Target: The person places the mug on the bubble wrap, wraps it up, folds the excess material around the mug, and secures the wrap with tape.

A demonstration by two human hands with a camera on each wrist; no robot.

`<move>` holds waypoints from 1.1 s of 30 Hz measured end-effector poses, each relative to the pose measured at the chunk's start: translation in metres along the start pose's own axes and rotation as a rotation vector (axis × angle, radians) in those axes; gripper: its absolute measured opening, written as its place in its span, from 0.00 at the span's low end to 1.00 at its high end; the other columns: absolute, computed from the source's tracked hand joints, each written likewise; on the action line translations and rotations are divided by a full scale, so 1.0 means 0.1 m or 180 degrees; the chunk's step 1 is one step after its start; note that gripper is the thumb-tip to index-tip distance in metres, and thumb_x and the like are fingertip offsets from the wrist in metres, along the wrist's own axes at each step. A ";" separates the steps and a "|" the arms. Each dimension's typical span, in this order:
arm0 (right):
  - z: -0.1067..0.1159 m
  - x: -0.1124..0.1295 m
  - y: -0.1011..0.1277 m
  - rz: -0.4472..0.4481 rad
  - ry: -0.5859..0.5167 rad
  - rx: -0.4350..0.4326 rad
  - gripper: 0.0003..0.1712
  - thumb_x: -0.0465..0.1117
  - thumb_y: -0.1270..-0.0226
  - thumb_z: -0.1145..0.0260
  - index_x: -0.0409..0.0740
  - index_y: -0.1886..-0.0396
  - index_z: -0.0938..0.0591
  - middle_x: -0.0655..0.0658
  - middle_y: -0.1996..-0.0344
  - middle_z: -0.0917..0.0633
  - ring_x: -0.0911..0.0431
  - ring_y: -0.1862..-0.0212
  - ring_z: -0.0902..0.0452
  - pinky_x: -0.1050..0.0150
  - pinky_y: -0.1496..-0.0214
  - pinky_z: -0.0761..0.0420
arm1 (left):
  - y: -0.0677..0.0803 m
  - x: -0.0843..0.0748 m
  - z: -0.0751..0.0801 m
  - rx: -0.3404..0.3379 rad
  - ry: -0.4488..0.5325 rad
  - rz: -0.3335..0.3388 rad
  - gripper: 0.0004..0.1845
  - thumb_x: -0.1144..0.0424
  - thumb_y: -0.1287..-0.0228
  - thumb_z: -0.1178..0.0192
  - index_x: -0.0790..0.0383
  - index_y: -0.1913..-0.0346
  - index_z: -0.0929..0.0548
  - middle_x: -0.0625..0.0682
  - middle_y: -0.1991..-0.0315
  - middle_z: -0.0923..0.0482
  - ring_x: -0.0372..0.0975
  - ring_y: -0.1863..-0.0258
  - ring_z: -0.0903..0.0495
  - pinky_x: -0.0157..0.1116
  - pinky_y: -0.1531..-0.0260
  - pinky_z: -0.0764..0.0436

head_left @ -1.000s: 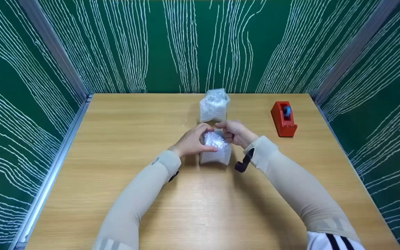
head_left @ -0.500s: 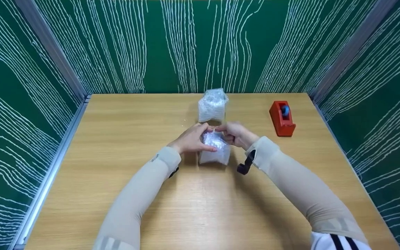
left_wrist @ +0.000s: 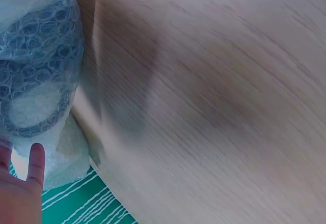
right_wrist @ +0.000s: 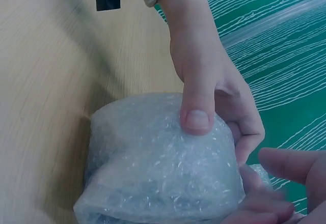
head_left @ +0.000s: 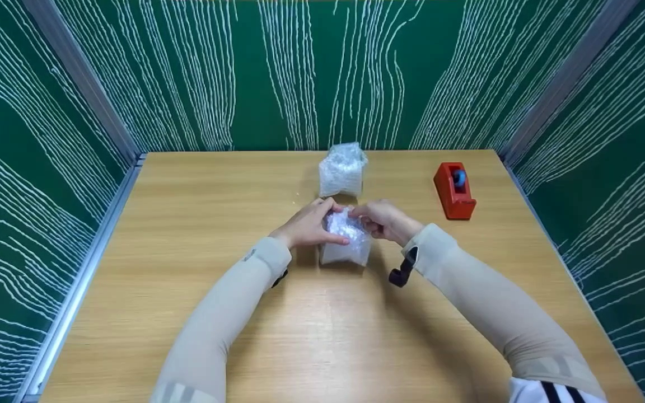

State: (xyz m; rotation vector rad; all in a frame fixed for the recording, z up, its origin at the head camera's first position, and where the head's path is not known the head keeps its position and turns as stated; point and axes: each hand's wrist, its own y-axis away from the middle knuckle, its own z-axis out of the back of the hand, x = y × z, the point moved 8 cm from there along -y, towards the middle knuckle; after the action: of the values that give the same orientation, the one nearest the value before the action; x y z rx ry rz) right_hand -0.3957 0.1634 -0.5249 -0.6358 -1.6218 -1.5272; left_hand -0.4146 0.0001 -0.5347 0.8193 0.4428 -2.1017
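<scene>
A bundle in clear bubble wrap (head_left: pixel 348 246) stands on the table in front of the person; its contents are hidden. The left hand (head_left: pixel 308 225) grips it from the left, thumb on the near side and fingers round the far side. In the right wrist view, that thumb (right_wrist: pixel 197 119) lies on the wrap. The right hand (head_left: pixel 385 218) is at the bundle's upper right, fingertips on or close to the wrap. In the right wrist view the right hand's fingers (right_wrist: pixel 262 203) are blurred beside the bundle's edge, with a gap between them and the thumb.
A second bubble-wrapped bundle (head_left: pixel 342 170) stands just behind the first. At the back right is a red tape dispenser (head_left: pixel 455 193) with a blue roll. Green walls with white lines (head_left: pixel 277 73) enclose the wooden table (head_left: pixel 216 196) at the back and sides.
The right hand has shifted slightly toward the person, its fingertips moving from the bundle's far edge onto its upper right. The left hand keeps its hold; the bundle stays in place.
</scene>
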 end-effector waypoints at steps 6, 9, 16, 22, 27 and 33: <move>0.02 0.00 0.05 0.0051 0.0298 -0.0129 0.07 0.39 0.28 0.30 0.46 0.62 0.22 0.50 0.65 0.24 0.55 0.60 0.29 0.65 0.57 0.27 | 0.00 0.01 0.00 -0.0010 0.0024 0.0006 0.41 0.34 0.42 0.21 0.51 0.34 0.24 0.50 0.29 0.24 0.44 0.33 0.24 0.45 0.29 0.22; 0.02 -0.01 0.07 0.0121 0.0386 -0.0186 0.07 0.38 0.29 0.29 0.44 0.58 0.20 0.49 0.61 0.23 0.53 0.54 0.28 0.62 0.51 0.25 | 0.01 0.01 0.00 -0.0008 0.0043 0.0021 0.41 0.33 0.43 0.21 0.50 0.34 0.24 0.50 0.29 0.25 0.44 0.33 0.24 0.46 0.29 0.22; 0.02 -0.07 0.10 0.0142 0.0266 -0.0262 0.25 0.38 0.29 0.29 0.39 0.39 0.29 0.40 0.33 0.30 0.45 0.32 0.32 0.51 0.26 0.30 | 0.01 0.00 0.00 -0.0006 0.0093 0.0069 0.41 0.32 0.44 0.21 0.49 0.35 0.25 0.50 0.29 0.25 0.43 0.34 0.24 0.45 0.29 0.21; 0.01 -0.15 0.13 0.0076 0.0226 -0.0298 0.40 0.39 0.30 0.28 0.36 0.27 0.38 0.35 0.22 0.39 0.41 0.23 0.39 0.46 0.18 0.37 | 0.01 0.00 0.00 -0.0004 0.0146 0.0097 0.41 0.32 0.44 0.21 0.48 0.35 0.24 0.50 0.29 0.25 0.43 0.33 0.24 0.46 0.28 0.21; 0.00 -0.20 0.11 0.0164 0.0253 -0.0332 0.21 0.38 0.32 0.27 0.40 0.43 0.24 0.42 0.34 0.28 0.47 0.34 0.30 0.52 0.30 0.30 | 0.00 0.00 0.01 -0.0004 0.0115 0.0084 0.41 0.31 0.45 0.21 0.48 0.36 0.24 0.50 0.29 0.25 0.44 0.34 0.24 0.47 0.29 0.21; 0.00 -0.20 0.11 0.0402 0.0422 -0.0353 0.07 0.36 0.36 0.25 0.51 0.73 0.12 0.57 0.65 0.14 0.56 0.54 0.24 0.56 0.45 0.26 | 0.00 -0.01 0.00 -0.0001 -0.0028 0.0008 0.43 0.34 0.44 0.20 0.47 0.31 0.25 0.52 0.30 0.24 0.45 0.35 0.24 0.47 0.30 0.22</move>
State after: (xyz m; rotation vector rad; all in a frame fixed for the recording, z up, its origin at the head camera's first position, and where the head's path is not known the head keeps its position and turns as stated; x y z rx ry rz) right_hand -0.3757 0.1688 -0.5349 -0.6695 -1.3800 -1.5407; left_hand -0.4143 0.0010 -0.5336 0.8099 0.4373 -2.1021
